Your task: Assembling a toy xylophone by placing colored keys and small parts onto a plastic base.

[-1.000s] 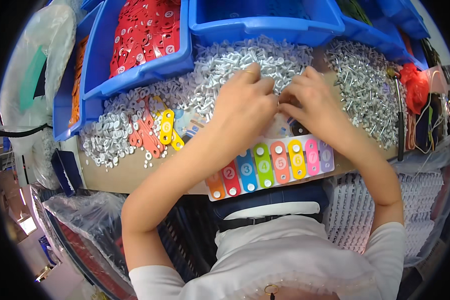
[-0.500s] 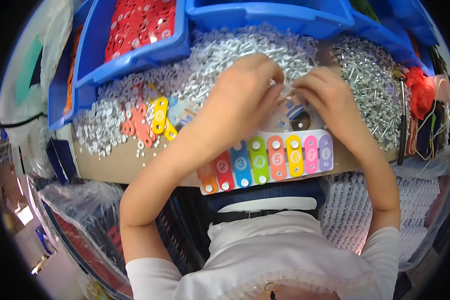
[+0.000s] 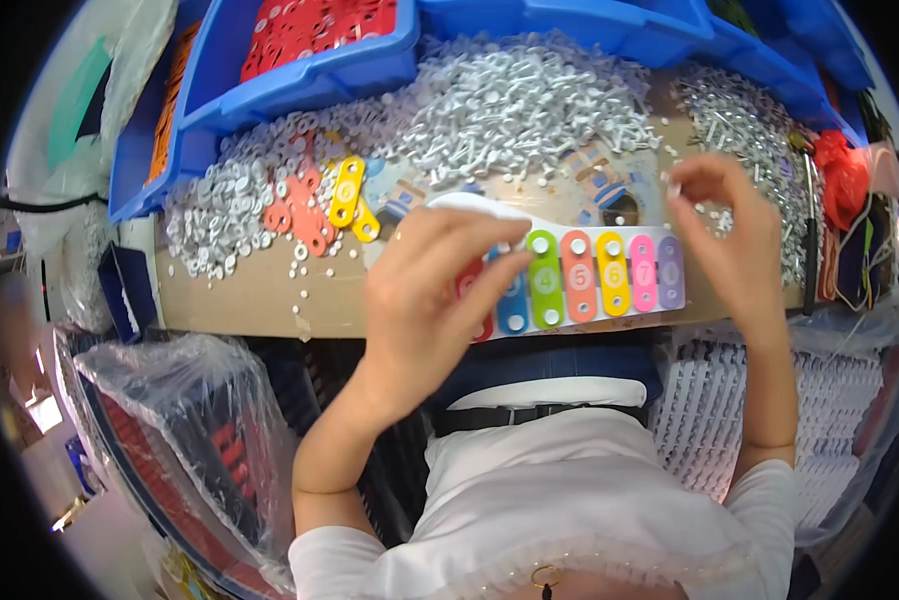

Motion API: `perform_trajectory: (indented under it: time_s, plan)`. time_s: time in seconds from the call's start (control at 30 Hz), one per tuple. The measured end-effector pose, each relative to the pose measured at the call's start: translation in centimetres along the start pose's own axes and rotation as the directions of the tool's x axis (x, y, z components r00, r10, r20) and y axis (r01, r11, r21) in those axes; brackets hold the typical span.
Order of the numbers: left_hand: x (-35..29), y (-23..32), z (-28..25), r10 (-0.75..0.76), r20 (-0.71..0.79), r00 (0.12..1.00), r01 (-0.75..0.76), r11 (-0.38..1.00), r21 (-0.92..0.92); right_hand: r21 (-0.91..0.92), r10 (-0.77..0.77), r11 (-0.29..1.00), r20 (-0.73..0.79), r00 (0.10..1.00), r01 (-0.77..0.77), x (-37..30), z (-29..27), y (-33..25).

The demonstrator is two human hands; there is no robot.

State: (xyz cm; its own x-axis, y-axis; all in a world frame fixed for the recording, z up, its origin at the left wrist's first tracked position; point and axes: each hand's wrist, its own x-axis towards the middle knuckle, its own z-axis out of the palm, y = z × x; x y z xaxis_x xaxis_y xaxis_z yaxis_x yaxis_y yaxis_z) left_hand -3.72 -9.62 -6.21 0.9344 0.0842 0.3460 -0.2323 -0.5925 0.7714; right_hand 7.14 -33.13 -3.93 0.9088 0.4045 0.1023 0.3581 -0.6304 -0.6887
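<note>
A toy xylophone (image 3: 581,275) with rainbow-coloured bars on a white base lies near the table's front edge. White pin heads show on the green, orange-pink and yellow bars; the pink and purple bars show bare holes. My left hand (image 3: 425,295) is over the xylophone's left end, hiding some bars. Its thumb and fingertips close on a small white pin (image 3: 519,244) by the green bar's top. To the right of the xylophone, my right hand (image 3: 727,235) is raised, its thumb and forefinger pinching a small white piece (image 3: 675,189) that looks like a pin.
A heap of white pins (image 3: 525,105) lies behind the xylophone, with metal screws (image 3: 755,130) at right and white rings (image 3: 215,215) at left. Loose yellow bars (image 3: 346,192) and orange-pink bars (image 3: 305,210) lie there too. Blue bins (image 3: 300,85) line the back.
My hands, close together over the white pins before, have parted. The left has come down and nearer over the xylophone; the right has moved right. The view has shifted slightly.
</note>
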Motion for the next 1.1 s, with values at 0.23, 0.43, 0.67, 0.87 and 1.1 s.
perform_trajectory:
  time_s: [0.23,0.43,0.67,0.87,1.1]
  plan:
    - [-1.4,2.4,2.6,0.083,0.13,0.988,-0.088,0.996,0.033,0.182,-0.061,0.983,0.146,0.987,0.034,-6.0,-0.4,-0.5]
    - [-2.6,2.6,4.0,0.169,0.137,0.976,-0.198,0.95,0.241,0.131,-0.232,0.967,0.083,0.969,0.22,-6.9,1.5,0.2]
    - [-2.6,2.6,3.9,0.134,0.121,0.983,-0.158,0.963,0.217,0.01,-0.427,0.904,0.056,0.902,0.427,-6.7,1.9,0.0]
    - [-2.9,3.0,3.7,0.19,0.173,0.966,-0.241,0.905,0.352,-0.076,-0.523,0.844,0.11,0.845,0.532,-6.7,2.1,0.3]
    - [-4.2,2.5,3.9,0.159,0.127,0.979,-0.194,0.92,0.341,-0.423,-0.521,0.718,0.199,0.83,0.552,-10.3,3.1,-0.2]
